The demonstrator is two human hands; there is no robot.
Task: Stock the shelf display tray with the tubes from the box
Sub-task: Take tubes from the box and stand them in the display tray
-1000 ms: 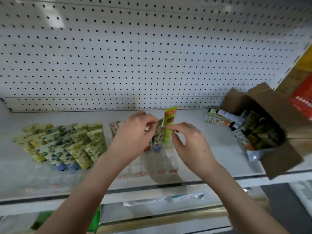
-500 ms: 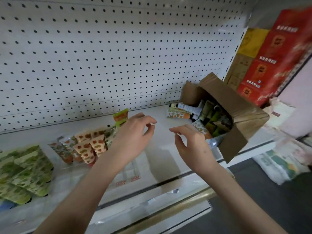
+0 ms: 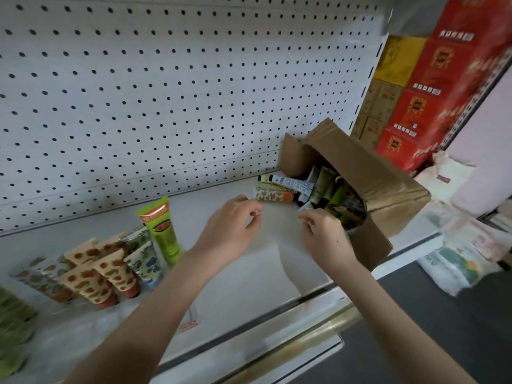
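We have released green tube (image 3: 162, 228), now upright well left of cardboard box (image 3: 388, 189). Left hand (image 3: 235, 220), right hand (image 3: 324, 234) near box mouth, grips loose, empty. More tubes (image 3: 327, 189) inside box: next pick likely.

We log a white pegboard back panel (image 3: 166, 106) over a white shelf (image 3: 249, 273), stacked red cartons (image 3: 432, 87) at right, dark grey floor (image 3: 471, 322).
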